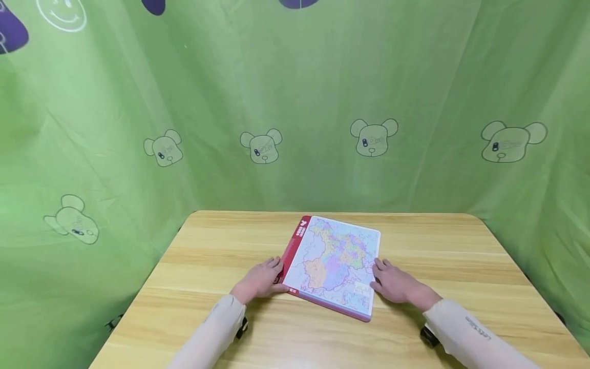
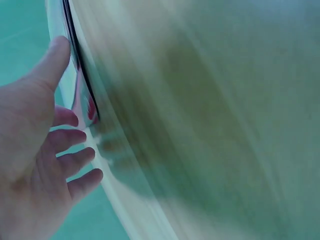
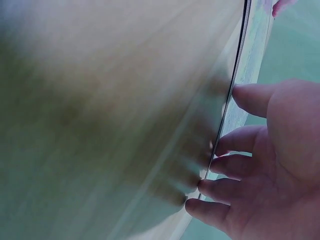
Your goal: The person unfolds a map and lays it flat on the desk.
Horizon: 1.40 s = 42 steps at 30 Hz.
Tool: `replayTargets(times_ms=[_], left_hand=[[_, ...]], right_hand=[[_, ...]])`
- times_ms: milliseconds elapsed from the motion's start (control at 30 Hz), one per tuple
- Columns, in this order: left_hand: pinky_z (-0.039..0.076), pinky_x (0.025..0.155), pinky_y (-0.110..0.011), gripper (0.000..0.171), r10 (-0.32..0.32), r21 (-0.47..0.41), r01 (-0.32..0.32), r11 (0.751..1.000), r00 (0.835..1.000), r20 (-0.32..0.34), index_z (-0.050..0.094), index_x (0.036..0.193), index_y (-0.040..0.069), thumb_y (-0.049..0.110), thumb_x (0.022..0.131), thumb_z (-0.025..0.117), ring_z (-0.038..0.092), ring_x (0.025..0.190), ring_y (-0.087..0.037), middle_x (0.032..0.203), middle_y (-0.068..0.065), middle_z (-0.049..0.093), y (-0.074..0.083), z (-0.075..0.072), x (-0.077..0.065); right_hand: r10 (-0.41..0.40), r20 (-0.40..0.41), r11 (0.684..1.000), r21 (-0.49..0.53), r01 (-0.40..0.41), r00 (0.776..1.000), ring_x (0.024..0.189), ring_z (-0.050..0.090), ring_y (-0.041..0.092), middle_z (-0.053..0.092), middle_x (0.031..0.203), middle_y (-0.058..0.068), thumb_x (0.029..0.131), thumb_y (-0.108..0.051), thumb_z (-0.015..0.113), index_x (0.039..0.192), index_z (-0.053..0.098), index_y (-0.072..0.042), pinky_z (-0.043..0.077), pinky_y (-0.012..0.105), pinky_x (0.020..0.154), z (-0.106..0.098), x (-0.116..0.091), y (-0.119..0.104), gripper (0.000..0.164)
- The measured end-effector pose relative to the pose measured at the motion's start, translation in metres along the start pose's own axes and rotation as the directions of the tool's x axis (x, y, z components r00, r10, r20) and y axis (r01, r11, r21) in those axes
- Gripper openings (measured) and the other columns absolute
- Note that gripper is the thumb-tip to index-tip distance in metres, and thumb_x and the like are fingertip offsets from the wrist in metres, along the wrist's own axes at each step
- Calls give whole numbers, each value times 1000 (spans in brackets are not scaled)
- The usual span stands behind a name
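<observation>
A flat map board [image 1: 338, 261] lies turned at a slant on the wooden table, its coloured map facing up and a red strip along its left side. My left hand [image 1: 261, 279] is at its near left corner, fingers along the red edge and thumb by the near edge. On the opposite side my right hand [image 1: 398, 283] touches the right edge with its fingertips. In the left wrist view the left fingers [image 2: 75, 161] are loosely extended beside the board's dark underside edge. Slightly bent right fingers [image 3: 220, 190] meet the thin edge in the right wrist view.
The wooden table [image 1: 207, 246] has rounded far corners. A green curtain [image 1: 313, 174] printed with bear faces hangs behind it and along both sides. Dark wrist devices [image 1: 428, 336] show under the pale sleeves [image 1: 470, 333].
</observation>
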<state>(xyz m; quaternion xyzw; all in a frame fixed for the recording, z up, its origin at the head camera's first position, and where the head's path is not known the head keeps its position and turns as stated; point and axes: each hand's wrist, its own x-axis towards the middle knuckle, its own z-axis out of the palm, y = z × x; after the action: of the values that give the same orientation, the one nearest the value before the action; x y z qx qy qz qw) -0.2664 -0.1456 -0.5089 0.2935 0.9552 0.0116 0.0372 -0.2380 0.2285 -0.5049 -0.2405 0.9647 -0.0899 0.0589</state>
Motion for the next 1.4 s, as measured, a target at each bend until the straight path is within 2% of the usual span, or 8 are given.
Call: replayTargets(times_ms=[167, 300, 667, 1000, 1400], left_hand=[[31, 109, -46, 84, 17, -26, -16, 1000, 999, 33, 37, 142, -2, 58, 87, 55, 31, 135, -36, 148, -19, 32, -6, 2, 3], [30, 109, -45, 83, 29, 0, -29, 1000, 998, 47, 39, 142, 0, 60, 86, 54, 30, 136, -35, 149, -17, 31, -5, 4, 5], [34, 107, -42, 84, 52, 111, -56, 992, 998, 38, 41, 141, 2, 63, 86, 51, 34, 134, -34, 148, -15, 35, 8, 3, 0], [37, 106, -40, 80, 78, 191, -85, 978, 996, 39, 47, 138, 3, 64, 86, 49, 40, 131, -31, 144, -14, 41, 18, 1, -8], [39, 104, -39, 78, 88, 218, -92, 972, 996, 28, 49, 136, 2, 62, 87, 49, 44, 128, -29, 140, -13, 47, 30, 2, -17]], right_hand=[[-1, 3, 1000, -1, 1, 1000, 127, 29, 56, 30, 140, 38, 97, -25, 51, 130, 42, 19, 29, 59, 104, 1, 0, 0, 56], [-3, 2, 1000, -2, 3, 1000, 126, 28, 57, 30, 140, 39, 97, -25, 51, 129, 42, 20, 29, 60, 105, 2, 2, 3, 56], [-9, -9, 1000, 2, 9, 1000, 125, 28, 58, 29, 140, 39, 97, -22, 50, 129, 42, 20, 28, 61, 104, -4, 5, 7, 53], [-12, -13, 1000, 13, 12, 1000, 125, 28, 59, 30, 140, 38, 98, -21, 49, 131, 41, 18, 28, 62, 103, -2, 14, 20, 52], [16, 6, 1000, 26, -17, 1000, 126, 25, 59, 30, 142, 36, 98, -20, 47, 133, 40, 17, 25, 62, 105, -3, 24, 25, 52]])
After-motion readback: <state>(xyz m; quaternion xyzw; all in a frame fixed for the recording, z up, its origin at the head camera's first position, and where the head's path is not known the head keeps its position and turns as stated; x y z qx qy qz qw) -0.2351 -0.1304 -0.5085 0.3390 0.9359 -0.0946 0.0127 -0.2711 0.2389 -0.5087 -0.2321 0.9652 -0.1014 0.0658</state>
